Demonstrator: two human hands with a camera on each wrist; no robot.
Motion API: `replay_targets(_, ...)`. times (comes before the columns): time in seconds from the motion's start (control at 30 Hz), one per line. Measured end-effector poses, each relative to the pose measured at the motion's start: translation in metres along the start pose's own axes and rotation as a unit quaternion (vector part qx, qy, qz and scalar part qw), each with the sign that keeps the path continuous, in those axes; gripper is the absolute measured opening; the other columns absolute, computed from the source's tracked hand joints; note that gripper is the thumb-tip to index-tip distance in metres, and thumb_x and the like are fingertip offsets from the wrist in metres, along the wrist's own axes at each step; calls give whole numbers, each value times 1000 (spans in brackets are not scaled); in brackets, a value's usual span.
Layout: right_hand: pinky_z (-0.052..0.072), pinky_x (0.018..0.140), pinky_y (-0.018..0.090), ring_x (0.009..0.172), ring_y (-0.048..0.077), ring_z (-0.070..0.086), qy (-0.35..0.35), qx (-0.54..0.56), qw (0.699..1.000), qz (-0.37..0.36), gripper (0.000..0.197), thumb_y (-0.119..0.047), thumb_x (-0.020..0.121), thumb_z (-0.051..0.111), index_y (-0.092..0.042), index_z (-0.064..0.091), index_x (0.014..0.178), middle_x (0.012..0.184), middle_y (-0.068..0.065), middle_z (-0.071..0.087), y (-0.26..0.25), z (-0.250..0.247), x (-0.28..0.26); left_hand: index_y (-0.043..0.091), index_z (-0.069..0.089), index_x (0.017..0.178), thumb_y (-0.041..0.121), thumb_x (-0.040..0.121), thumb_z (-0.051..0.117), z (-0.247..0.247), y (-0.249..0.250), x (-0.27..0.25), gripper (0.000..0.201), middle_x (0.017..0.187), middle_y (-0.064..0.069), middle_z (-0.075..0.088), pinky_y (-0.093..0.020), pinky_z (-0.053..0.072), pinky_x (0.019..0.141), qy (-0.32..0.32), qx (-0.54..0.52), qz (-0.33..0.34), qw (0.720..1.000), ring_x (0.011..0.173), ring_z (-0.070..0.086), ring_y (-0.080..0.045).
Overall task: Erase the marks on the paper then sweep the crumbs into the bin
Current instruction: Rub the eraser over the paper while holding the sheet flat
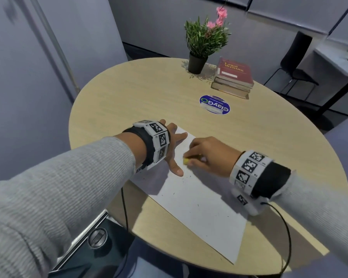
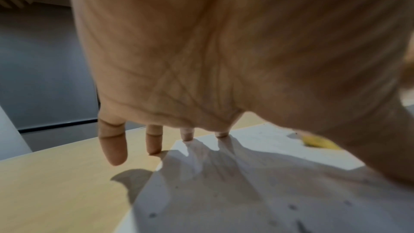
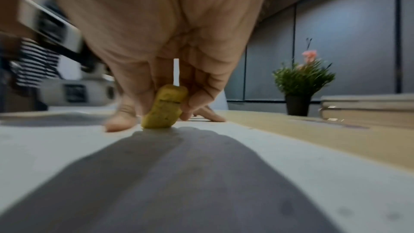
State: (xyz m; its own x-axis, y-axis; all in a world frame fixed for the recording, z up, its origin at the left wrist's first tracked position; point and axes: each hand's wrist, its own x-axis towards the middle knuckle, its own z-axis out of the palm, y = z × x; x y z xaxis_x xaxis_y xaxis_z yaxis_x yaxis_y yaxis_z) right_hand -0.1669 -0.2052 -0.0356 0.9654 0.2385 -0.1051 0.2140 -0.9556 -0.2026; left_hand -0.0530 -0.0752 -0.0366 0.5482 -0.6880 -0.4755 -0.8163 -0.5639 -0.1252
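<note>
Only the right-wrist view showed the right hand (image 3: 170, 45) pinching the eraser (image 3: 164, 107) upright on the paper (image 3: 257, 148); the left hand (image 1: 170, 145) lay spread flat, fingers straight.

Grey ribbed sleeves (image 1: 48, 187), black wristbands (image 1: 269, 179) bearing white blocks of black-and-white markers (image 1: 249, 167).

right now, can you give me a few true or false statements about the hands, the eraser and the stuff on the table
1. The right hand pinches the yellow eraser against the paper. True.
2. The left hand is lifted clear of the paper. False: its straight fingers press on the sheet.
3. Dark crumbs lie scattered on the paper. True.
4. The potted plant stands on the stack of books. False: it stands beside it on the table.
5. The top book is blue. False: it is red.
</note>
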Motion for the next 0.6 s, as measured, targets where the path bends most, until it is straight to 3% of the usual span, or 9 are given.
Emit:
replay_targets(0.07,45,76,29,80,17,55,-12,13,1000,-20,23,-29,88,58,-18,71,104,95,5,63,-6,0,-2,39,-7,151,89,50,61,-1,0,0,131,157,-4,7,-62,26,107,-5,2,-2,1000,139,12,-39)
replay_targets(0.13,44,77,27,81,16,56,9,7,1000,28,23,-29,88,58,-19,71,104,95,4,64,10,-8,5,39,-7,151,89,50,60,-1,-1,0,131,157,-4,8,-62,26,107,-5,6,-2,1000,139,12,-38)
replay_targets(0.23,47,80,34,89,22,59,33,-16,994,99,24,-30,88,56,-19,71,104,97,6,65,29,-16,12,39,-7,151,91,50,57,0,-2,-1,130,156,-4,10,-62,27,106,4,14,-2,1000,138,15,-37)
replay_targets(0.37,46,77,30,79,14,54,-2,12,1000,-1,23,-26,88,58,-16,71,103,95,5,64,-3,-2,5,40,-6,151,91,48,59,1,0,0,131,155,-3,12,-62,29,106,6,14,-4,1000,137,16,-37)
replay_targets(0.43,45,78,28,78,11,50,-21,21,999,-15,24,-26,88,58,-16,70,106,97,3,63,-7,-2,3,40,-6,151,90,49,60,0,0,-1,131,156,-3,9,-62,27,107,1,13,-2,1000,138,13,-38)
replay_targets(0.6,45,83,31,95,21,59,19,-4,993,117,25,-28,88,58,-16,70,107,103,5,66,30,-18,18,40,-5,151,90,50,58,-2,-1,-4,129,156,-2,9,-61,29,106,0,10,1,1000,137,15,-37)
